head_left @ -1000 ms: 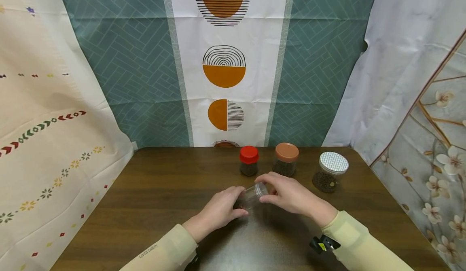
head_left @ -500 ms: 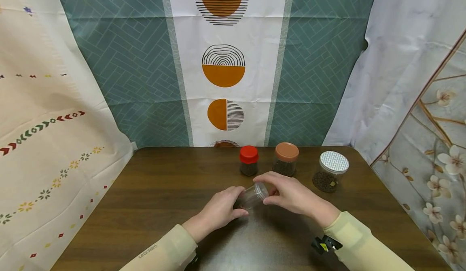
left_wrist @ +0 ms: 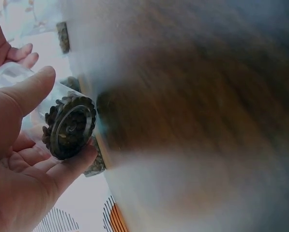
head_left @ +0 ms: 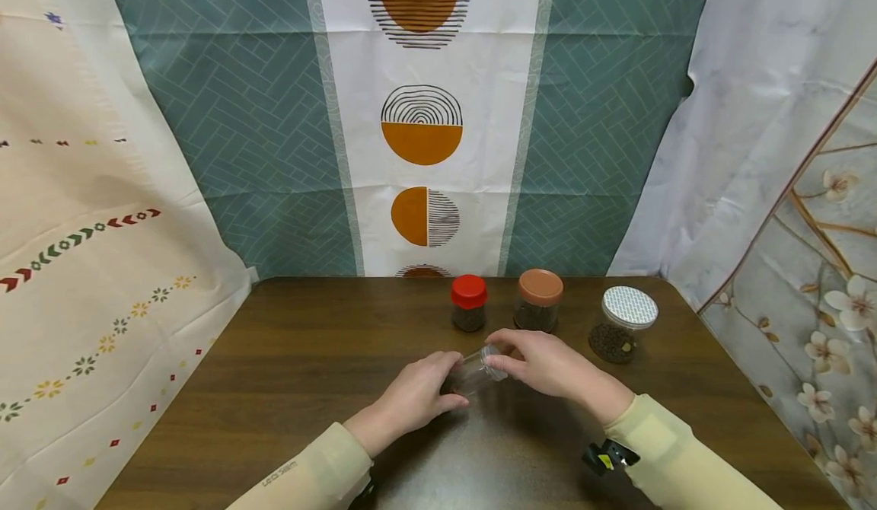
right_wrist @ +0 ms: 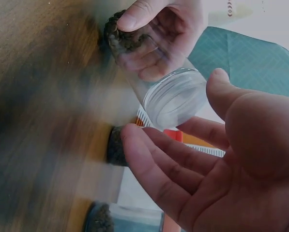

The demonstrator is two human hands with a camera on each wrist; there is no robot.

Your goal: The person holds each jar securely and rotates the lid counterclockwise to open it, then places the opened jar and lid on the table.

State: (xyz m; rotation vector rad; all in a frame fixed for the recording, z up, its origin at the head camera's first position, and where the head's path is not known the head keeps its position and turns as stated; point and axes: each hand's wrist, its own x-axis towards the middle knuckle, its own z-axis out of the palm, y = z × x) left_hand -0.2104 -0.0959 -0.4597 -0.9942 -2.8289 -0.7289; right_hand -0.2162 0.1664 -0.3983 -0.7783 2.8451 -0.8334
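Observation:
A clear jar [head_left: 469, 373] is tilted above the table, its neck end toward my right hand. My left hand [head_left: 414, 396] grips its lower body, thumb on one side and fingers on the other. Dark, bean-like pieces [left_wrist: 71, 126] lie at the jar's bottom, seen in the left wrist view. At the other end is a clear, ridged lid [right_wrist: 175, 99]. My right hand [head_left: 537, 361] has its thumb and fingers around the lid's rim. In the right wrist view the thumb and fingers lie on opposite sides of it; exact contact is hard to tell.
Behind the hands stand a red-lidded jar [head_left: 469, 301], an orange-brown-lidded jar [head_left: 538, 297] and, farther right, a white-patterned-lidded jar [head_left: 622, 323], all with dark contents. They rest on a brown wooden table [head_left: 308, 342]. Patterned cloths [head_left: 274, 152] hang behind and at both sides.
My right hand has turned at the lid: its thumb has moved up across the lid. The left hand and the jar stay almost where they were.

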